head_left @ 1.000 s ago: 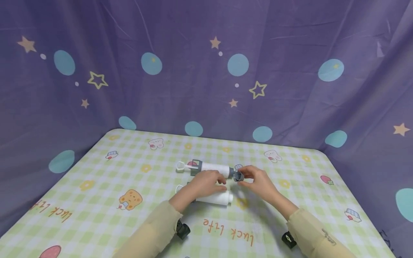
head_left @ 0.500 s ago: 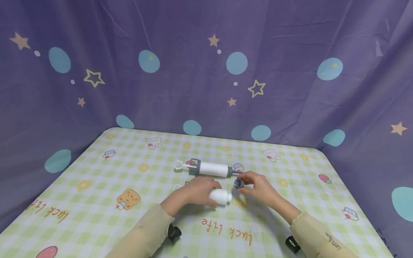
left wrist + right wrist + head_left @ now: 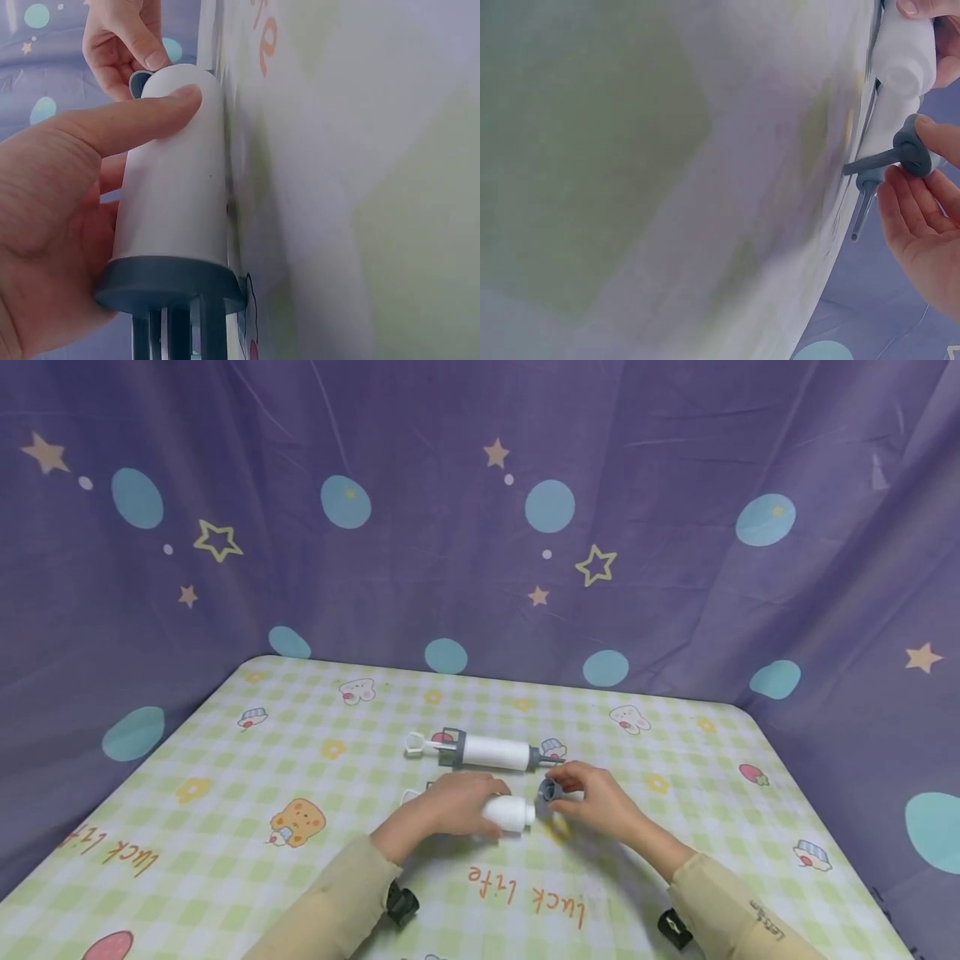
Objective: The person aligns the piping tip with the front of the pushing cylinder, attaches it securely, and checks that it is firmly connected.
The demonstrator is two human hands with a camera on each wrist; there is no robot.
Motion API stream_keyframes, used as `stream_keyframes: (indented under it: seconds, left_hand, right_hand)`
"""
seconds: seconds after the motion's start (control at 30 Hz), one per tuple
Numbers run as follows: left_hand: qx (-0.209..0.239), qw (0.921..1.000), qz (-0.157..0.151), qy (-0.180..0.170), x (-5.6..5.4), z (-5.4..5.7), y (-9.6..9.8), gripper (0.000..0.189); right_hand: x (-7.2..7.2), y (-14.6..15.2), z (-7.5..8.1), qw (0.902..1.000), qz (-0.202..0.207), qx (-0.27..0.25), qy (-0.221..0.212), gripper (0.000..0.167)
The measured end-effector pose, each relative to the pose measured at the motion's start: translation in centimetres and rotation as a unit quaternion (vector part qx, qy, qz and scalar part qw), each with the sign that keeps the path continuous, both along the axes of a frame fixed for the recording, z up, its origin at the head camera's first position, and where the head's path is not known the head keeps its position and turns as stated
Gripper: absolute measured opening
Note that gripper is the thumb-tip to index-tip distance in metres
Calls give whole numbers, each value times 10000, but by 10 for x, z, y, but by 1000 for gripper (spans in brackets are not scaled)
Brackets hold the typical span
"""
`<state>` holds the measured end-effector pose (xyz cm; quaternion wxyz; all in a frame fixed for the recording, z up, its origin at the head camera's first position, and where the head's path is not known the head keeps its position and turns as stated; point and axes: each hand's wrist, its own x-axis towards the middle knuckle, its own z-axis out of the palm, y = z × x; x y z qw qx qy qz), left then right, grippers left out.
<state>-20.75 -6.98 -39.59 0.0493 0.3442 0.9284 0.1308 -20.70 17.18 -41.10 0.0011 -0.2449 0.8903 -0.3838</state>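
My left hand (image 3: 459, 803) grips the white barrel (image 3: 507, 812) of the nearer syringe-like dispenser, thumb over its top in the left wrist view. Its dark grey end collar (image 3: 169, 281) shows there; the ring handle is partly hidden behind the hand. The barrel's bare white neck points right. Facing that neck across a small gap, a dark grey nozzle cap (image 3: 549, 791) is pinched between thumb and fingers of my right hand (image 3: 602, 799). The right wrist view shows the cap's long thin spout (image 3: 875, 161) pointing away from the barrel.
A second dispenser (image 3: 497, 753) lies just behind, its grey nozzle on and white ring handle (image 3: 415, 744) pulled out to the left. The table wears a green checked cloth (image 3: 330, 893) with cartoon prints. A purple curtain (image 3: 420, 585) hangs behind it.
My left hand has come down and taken hold of the nearer barrel. My right hand has brought the nozzle cap toward the front and slightly left, close to the barrel's neck.
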Motion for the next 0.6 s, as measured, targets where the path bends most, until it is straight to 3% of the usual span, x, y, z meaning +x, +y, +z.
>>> stream_keyframes:
  seconds: [0.13,0.37,0.6]
  left_hand:
    - [155,9996,217,113,-1,2,-1,46]
    - [241,9968,351,674,-5,9,-1,50]
    - [196,9951,536,810,-7,16,1,50]
  right_hand:
    - [0,-2,2,9999,-18,116,50,39]
    - [-2,-7,6,9995,123,223,211,40]
    - [-3,-13,12,9985,210,369,351,37]
